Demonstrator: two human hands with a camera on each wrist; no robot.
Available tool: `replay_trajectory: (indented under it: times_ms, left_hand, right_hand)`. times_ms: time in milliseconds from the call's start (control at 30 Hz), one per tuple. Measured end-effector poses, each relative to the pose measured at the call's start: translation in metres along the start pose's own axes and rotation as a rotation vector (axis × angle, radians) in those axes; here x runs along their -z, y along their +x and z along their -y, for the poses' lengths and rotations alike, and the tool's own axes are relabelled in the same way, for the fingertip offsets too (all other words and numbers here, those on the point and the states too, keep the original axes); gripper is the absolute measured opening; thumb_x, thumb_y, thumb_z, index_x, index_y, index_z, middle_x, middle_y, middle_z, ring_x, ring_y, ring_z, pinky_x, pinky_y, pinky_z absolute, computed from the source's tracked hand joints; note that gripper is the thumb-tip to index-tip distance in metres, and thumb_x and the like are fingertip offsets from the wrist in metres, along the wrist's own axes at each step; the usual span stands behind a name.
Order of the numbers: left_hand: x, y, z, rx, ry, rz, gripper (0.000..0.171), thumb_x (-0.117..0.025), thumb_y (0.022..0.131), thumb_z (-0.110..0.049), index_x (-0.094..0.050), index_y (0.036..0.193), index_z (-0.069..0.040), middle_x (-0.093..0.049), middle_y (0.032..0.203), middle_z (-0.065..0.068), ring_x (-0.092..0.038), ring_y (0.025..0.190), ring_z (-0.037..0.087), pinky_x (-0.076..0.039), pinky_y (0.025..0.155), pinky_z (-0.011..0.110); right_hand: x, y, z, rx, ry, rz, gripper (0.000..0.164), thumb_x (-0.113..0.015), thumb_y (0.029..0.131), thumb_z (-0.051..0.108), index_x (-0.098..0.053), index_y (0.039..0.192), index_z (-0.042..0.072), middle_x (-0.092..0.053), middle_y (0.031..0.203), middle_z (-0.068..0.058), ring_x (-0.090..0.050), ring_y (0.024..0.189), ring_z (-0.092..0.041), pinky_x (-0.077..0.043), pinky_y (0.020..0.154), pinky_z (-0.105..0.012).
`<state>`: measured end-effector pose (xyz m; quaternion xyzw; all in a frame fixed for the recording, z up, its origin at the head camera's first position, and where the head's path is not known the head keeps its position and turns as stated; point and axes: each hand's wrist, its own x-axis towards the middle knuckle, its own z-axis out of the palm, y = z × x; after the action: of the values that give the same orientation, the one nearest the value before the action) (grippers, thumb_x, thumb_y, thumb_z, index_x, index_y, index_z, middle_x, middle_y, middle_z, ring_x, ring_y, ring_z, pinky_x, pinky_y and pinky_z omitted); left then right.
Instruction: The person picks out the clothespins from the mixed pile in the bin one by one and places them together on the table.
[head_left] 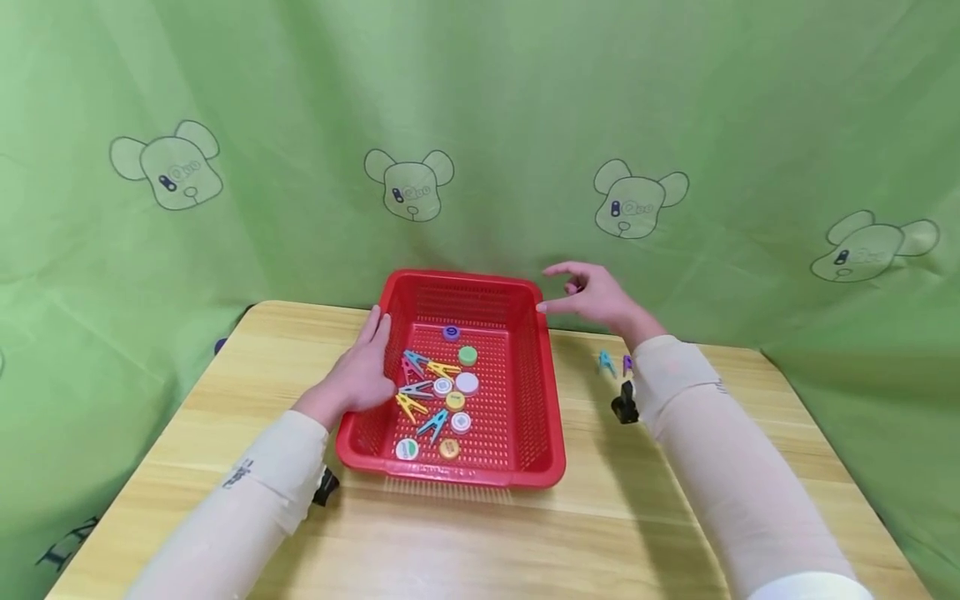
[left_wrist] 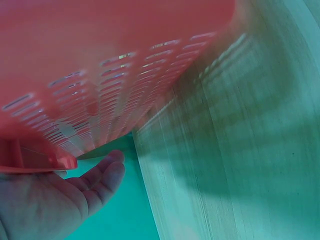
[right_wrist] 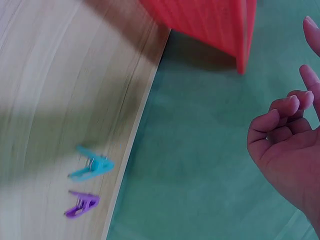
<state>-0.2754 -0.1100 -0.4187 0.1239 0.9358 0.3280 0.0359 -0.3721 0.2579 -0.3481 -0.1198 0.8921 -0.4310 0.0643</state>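
A red plastic basket (head_left: 450, 473) with slotted walls stands on the wooden table. Inside lie several clothespins, such as a grey clothespin (head_left: 417, 389) and a blue clothespin (head_left: 432, 425), and several bottle caps, among them a green cap (head_left: 467, 356) and an orange cap (head_left: 449, 449). My left hand (head_left: 360, 371) rests at the basket's left rim, its fingers extended forward; whether the thumb presses inside is unclear. By the far right corner is my right hand (head_left: 592, 296), with index finger and thumb spread apart, the other fingers bent, and nothing held.
On the table (head_left: 667, 500) right of the basket lie a light-blue clothespin (right_wrist: 92, 166) and a purple clothespin (right_wrist: 81, 204), near the back edge. A green curtain (head_left: 487, 100) with bear heads hangs behind. Black wrist-camera parts (head_left: 625, 406) show under the sleeves.
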Motion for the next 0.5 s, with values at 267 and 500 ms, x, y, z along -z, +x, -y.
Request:
replay_trajectory:
  times_ms: [267,500]
  left_hand:
    - [0.0,0.001,-0.001,0.001,0.001,-0.001,0.109,-0.069,0.075,0.004,-0.002,0.16,-0.006,0.018,0.165,0.002,-0.023,0.145,0.039,-0.044,0.103,0.049]
    - [0.0,0.0,-0.001,0.008,-0.004,0.001,0.109,-0.069,0.075,0.005,-0.002,0.161,-0.006,0.018,0.165,0.002,-0.023,0.145,0.039,-0.044,0.102,0.049]
  right_hand:
    - [-0.017,0.007,0.014,0.073,0.046,0.036,0.066,-0.089,0.076,0.026,-0.062,0.135,0.015,-0.039,0.079,-0.007,-0.038,0.075,-0.02,-0.038,0.066,-0.034]
    - [-0.029,0.014,0.028,0.089,0.062,0.089,0.064,-0.089,0.075,0.023,-0.065,0.133,0.012,-0.046,0.081,-0.012,-0.042,0.076,-0.022,-0.04,0.069,-0.035]
